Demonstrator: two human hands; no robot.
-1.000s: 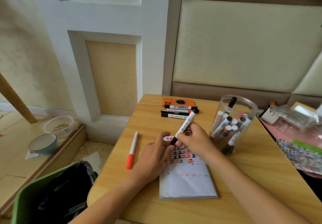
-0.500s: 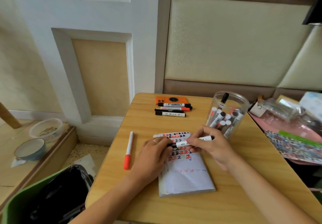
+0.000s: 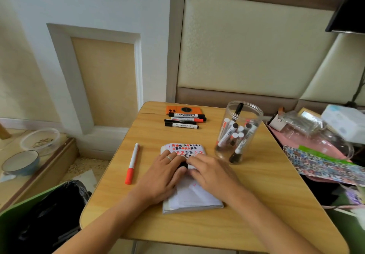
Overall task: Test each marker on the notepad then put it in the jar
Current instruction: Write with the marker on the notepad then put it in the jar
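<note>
A white notepad (image 3: pixel 194 197) with red and black test marks lies mid-table. Over it, my left hand (image 3: pixel 161 176) and my right hand (image 3: pixel 212 174) meet around one black-capped white marker (image 3: pixel 184 165), mostly hidden; the left fingers hold the black end, the right hand covers the white barrel. A clear plastic jar (image 3: pixel 240 133) with several markers inside stands right of the pad. Several more markers (image 3: pixel 184 119) lie in a row at the table's far edge. A red-capped pen (image 3: pixel 132 163) lies left of the pad.
An orange device (image 3: pixel 183 109) lies behind the marker row. Pink trays, printed sheets and clutter (image 3: pixel 324 155) crowd the right side. A green bin with a black bag (image 3: pixel 45 214) stands at the lower left; bowls (image 3: pixel 19 163) sit on the floor ledge.
The marker went from upright in my right hand to lying flat, then both hands closed together over it low on the notepad. The camera tilted upward.
</note>
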